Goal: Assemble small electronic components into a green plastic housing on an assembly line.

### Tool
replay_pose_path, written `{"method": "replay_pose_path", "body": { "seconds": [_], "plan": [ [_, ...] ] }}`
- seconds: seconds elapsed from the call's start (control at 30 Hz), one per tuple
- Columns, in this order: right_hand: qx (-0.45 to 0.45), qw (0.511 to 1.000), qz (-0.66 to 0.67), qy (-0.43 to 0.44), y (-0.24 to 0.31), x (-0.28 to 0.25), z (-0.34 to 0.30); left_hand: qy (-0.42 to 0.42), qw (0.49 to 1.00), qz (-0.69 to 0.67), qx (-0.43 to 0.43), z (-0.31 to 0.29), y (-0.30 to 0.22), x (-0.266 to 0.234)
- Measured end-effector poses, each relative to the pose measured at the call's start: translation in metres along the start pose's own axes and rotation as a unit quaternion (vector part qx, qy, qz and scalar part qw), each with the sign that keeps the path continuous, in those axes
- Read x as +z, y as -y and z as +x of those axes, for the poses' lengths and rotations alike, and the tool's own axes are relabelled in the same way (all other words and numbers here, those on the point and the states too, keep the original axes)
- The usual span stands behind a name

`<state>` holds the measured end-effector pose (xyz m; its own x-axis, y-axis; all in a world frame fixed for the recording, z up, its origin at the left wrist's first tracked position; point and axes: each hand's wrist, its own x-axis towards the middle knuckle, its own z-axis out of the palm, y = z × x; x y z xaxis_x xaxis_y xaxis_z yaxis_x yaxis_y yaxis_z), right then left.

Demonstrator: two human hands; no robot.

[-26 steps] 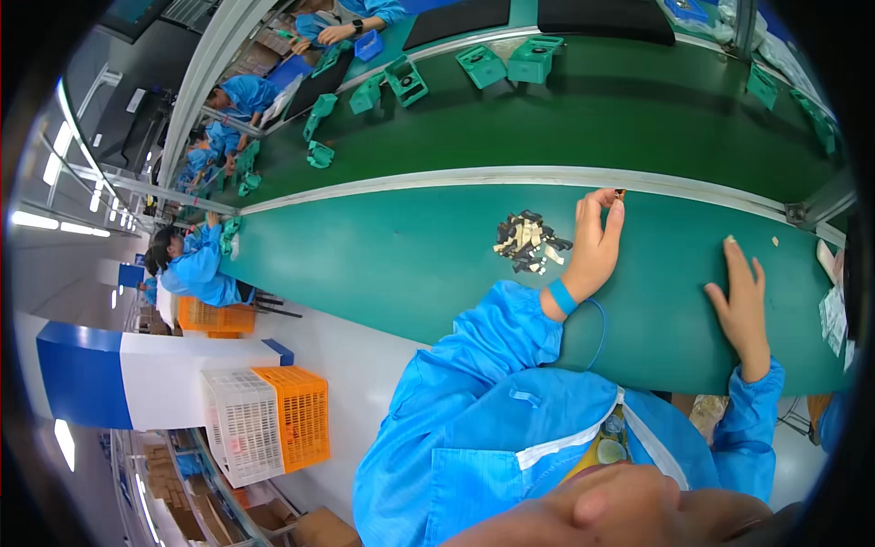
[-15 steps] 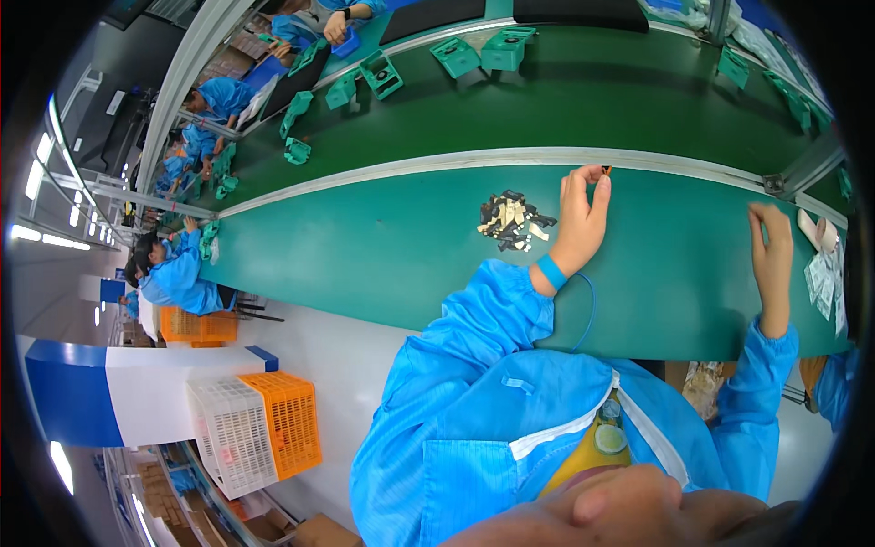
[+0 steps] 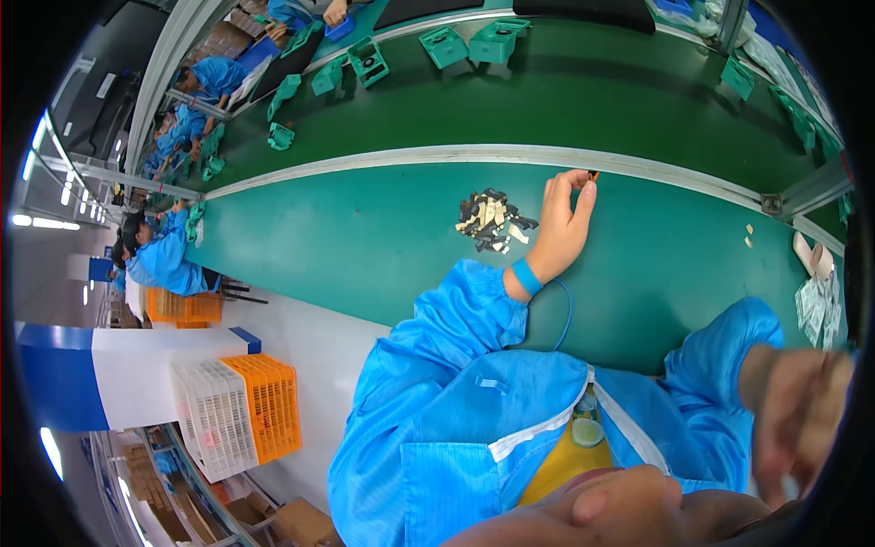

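My left hand (image 3: 563,223), with a blue strap round its wrist, is pinched closed on a small black-and-orange piece (image 3: 593,176) near the metal rail at the far side of the green table. The piece is too small to name. Left of this hand lies a loose pile of small black and cream parts (image 3: 493,220). My right hand (image 3: 802,419) is raised off the table at the lower right, near the camera. Motion smears its fingers, so whether it holds anything cannot be made out.
Two small cream bits (image 3: 749,235) lie on the table (image 3: 665,264) at the right, near a tape roll and plastic bags (image 3: 818,301). Beyond the metal rail (image 3: 437,156), several green fixtures (image 3: 367,62) stand on a darker green conveyor. Several people in blue work at the left.
My right hand has swung from above the table's right side down toward the lower right and closer to the camera. Two cream bits now show there. My left hand keeps its pinch.
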<state>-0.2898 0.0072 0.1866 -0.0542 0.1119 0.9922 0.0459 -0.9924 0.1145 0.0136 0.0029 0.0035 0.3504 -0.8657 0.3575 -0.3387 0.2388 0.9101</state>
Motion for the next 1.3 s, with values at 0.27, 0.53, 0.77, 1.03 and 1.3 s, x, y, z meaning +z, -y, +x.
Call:
{"method": "replay_pose_path", "body": {
  "seconds": [0.27, 0.53, 0.77, 1.03, 1.3],
  "plan": [
    [-0.013, 0.999, 0.016, -0.038, 0.004, 0.037, 0.013, 0.014, 0.999, -0.007, -0.029, -0.001, 0.003, 0.001],
    [-0.046, 0.996, 0.04, -0.066, 0.003, 0.044, 0.006, 0.007, 0.999, -0.018, -0.031, -0.002, 0.01, 0.0],
    [-0.056, 0.992, 0.066, -0.09, 0.003, 0.043, 0.001, 0.018, 0.999, -0.026, -0.039, -0.002, 0.004, -0.002],
    [-0.079, 0.986, 0.089, -0.118, 0.006, 0.045, -0.006, 0.028, 0.998, -0.037, -0.043, -0.002, 0.004, -0.003],
    [-0.099, 0.981, 0.101, -0.135, 0.018, -0.009, -0.029, 0.034, 0.998, -0.041, -0.036, -0.003, 0.004, -0.002]
  ]
}}
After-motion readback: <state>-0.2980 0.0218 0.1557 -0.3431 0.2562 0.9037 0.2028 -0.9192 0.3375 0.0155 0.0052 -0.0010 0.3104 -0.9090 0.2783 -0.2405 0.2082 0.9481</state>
